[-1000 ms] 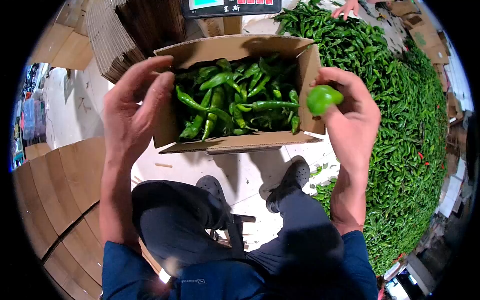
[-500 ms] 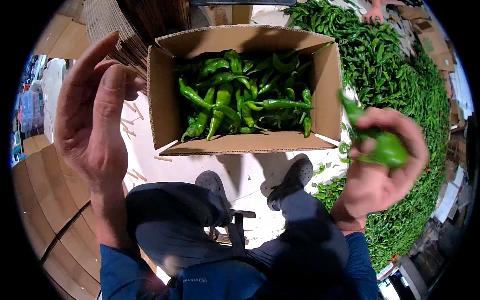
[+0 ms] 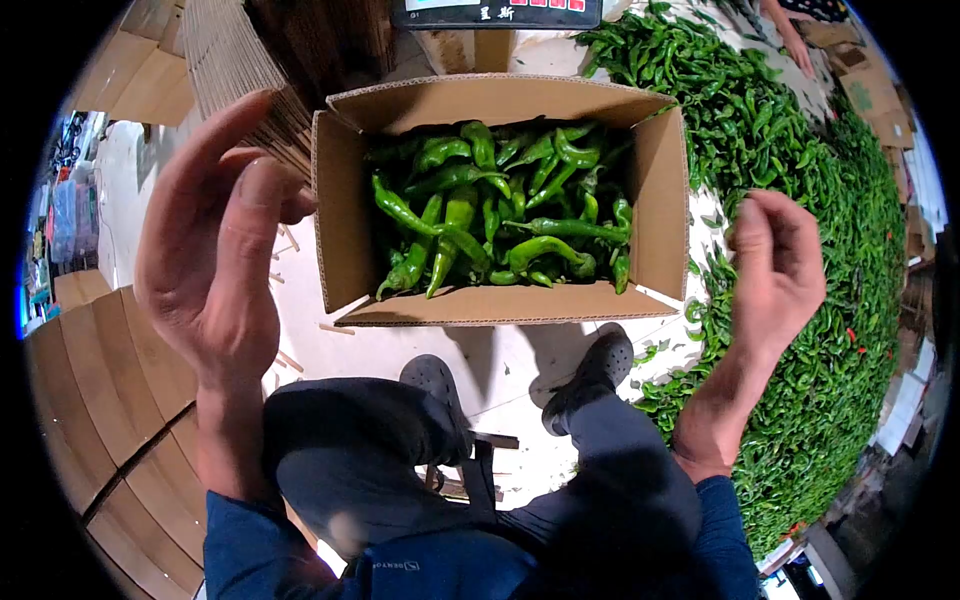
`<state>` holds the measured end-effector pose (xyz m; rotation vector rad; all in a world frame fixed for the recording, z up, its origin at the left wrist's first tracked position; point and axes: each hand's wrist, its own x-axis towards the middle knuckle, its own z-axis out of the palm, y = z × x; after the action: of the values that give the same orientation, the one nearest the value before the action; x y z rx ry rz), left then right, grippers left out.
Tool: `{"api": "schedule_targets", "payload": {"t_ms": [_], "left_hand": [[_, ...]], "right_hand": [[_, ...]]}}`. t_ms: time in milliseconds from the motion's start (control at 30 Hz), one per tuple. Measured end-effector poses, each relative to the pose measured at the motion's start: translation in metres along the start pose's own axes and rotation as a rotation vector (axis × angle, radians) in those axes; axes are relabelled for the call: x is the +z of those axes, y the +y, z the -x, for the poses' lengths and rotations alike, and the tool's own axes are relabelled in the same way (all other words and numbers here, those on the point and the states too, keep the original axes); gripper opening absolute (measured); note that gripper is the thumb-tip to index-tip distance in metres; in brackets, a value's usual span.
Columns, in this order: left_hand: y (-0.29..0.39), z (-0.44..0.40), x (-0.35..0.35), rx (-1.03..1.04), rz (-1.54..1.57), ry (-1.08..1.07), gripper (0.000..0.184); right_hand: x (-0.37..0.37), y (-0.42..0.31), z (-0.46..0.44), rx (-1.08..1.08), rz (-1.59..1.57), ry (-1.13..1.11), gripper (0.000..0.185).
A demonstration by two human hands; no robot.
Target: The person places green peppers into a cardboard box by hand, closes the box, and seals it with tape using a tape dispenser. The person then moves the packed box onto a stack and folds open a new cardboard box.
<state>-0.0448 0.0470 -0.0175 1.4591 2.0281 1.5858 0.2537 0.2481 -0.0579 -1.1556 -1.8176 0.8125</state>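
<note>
An open cardboard box [image 3: 420,308] stands before me, with green peppers [image 3: 455,235] lying loose inside. My left hand [image 3: 225,240] is raised at the box's left side, thumb and curved fingers apart, holding nothing. To the right of the box, my right hand [image 3: 775,260] hangs above the edge of a big pepper heap [image 3: 800,400]. Its fingers are loosely bent, partly hidden behind the thumb, and no pepper shows in it.
A scale [image 3: 497,12] sits behind the box. Stacked flat cardboard [image 3: 240,60] leans at the back left, and cardboard boxes [image 3: 110,390] stand at left. Another person's hand [image 3: 797,50] reaches near the heap's far end. My shoes [image 3: 590,370] are below the box.
The peppers have left my right hand, which is now raised slightly with no pepper visible. More peppers lie in the right half of the box. My left hand keeps its pose.
</note>
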Motion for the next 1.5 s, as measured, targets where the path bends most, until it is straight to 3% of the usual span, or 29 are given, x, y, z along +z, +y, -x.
{"api": "schedule_targets", "payload": {"t_ms": [100,167,200,233,300,433,500,567,700,767,800,867,933,967,1033,1100,1167,1233,1300,1333,1367,1433,1500], "left_hand": [[-0.006,0.003,-0.002,0.029,0.055,0.053,0.038],[-0.008,0.001,-0.006,0.033,0.084,0.073,0.039],[-0.007,0.002,-0.007,0.021,0.087,0.071,0.040],[-0.006,0.003,-0.008,0.006,0.089,0.069,0.041],[-0.006,0.003,-0.007,-0.018,0.058,0.054,0.042],[-0.007,0.004,0.004,-0.025,-0.012,0.033,0.038],[-0.007,0.005,0.011,0.007,-0.015,-0.012,0.039],[-0.017,0.011,0.009,-0.045,-0.062,0.011,0.040],[-0.002,0.023,0.002,0.061,-0.247,-0.152,0.040],[0.007,0.023,0.008,0.050,-0.171,-0.287,0.035],[0.013,0.023,0.014,0.041,-0.132,-0.354,0.032],[0.030,0.040,0.040,0.240,-0.163,-0.648,0.031],[0.052,0.043,0.084,0.317,-0.389,-0.980,0.035],[0.067,0.038,0.116,0.229,-0.373,-1.185,0.038],[0.071,0.052,0.157,0.447,-0.420,-1.283,0.043],[0.081,0.070,0.188,0.354,-0.296,-1.378,0.046],[0.101,0.086,0.229,0.510,-0.187,-1.377,0.050],[0.109,0.100,0.286,0.475,-0.171,-1.440,0.049],[0.087,0.110,0.369,0.391,-0.349,-1.376,0.051],[0.071,0.106,0.412,0.222,-0.376,-1.317,0.052],[0.033,0.105,0.453,0.213,-0.306,-1.169,0.054],[-0.001,0.079,0.525,-0.091,-0.537,-1.164,0.057],[-0.049,0.072,0.571,-0.109,-0.556,-1.040,0.054]], "right_hand": [[-0.035,0.100,-0.016,0.146,0.078,0.037,0.022],[-0.047,0.174,-0.001,0.350,0.515,-0.170,0.058],[-0.052,0.214,0.019,0.420,0.478,-0.222,0.077],[-0.057,0.250,0.044,0.324,0.779,-0.281,0.089],[-0.064,0.284,0.087,0.522,0.723,-0.301,0.095],[-0.078,0.325,0.158,0.738,0.813,-0.316,0.089],[-0.086,0.346,0.181,0.824,0.664,-0.307,0.078],[-0.090,0.366,0.214,0.822,0.737,-0.259,0.078],[-0.083,0.340,0.216,1.010,0.742,-0.281,0.065],[-0.076,0.335,0.216,1.048,0.710,-0.218,0.062],[-0.081,0.338,0.213,1.043,0.715,-0.151,0.061],[-0.084,0.351,0.220,0.998,0.710,-0.035,0.057],[-0.093,0.359,0.211,0.885,0.782,-0.020,0.053],[-0.098,0.360,0.206,0.825,0.816,-0.014,0.051],[-0.099,0.370,0.189,0.660,0.927,-0.021,0.044],[-0.101,0.391,0.174,0.502,1.049,-0.108,0.043],[-0.094,0.410,0.170,0.488,1.082,-0.165,0.037],[-0.089,0.429,0.172,0.452,1.108,-0.180,0.035],[-0.089,0.415,0.165,0.534,1.003,-0.211,0.033],[-0.090,0.411,0.166,0.554,0.942,-0.192,0.032],[-0.093,0.407,0.166,0.570,0.877,-0.175,0.031],[-0.105,0.396,0.160,0.451,0.799,-0.148,0.023],[-0.111,0.390,0.137,0.480,0.650,-0.134,0.023]]}}
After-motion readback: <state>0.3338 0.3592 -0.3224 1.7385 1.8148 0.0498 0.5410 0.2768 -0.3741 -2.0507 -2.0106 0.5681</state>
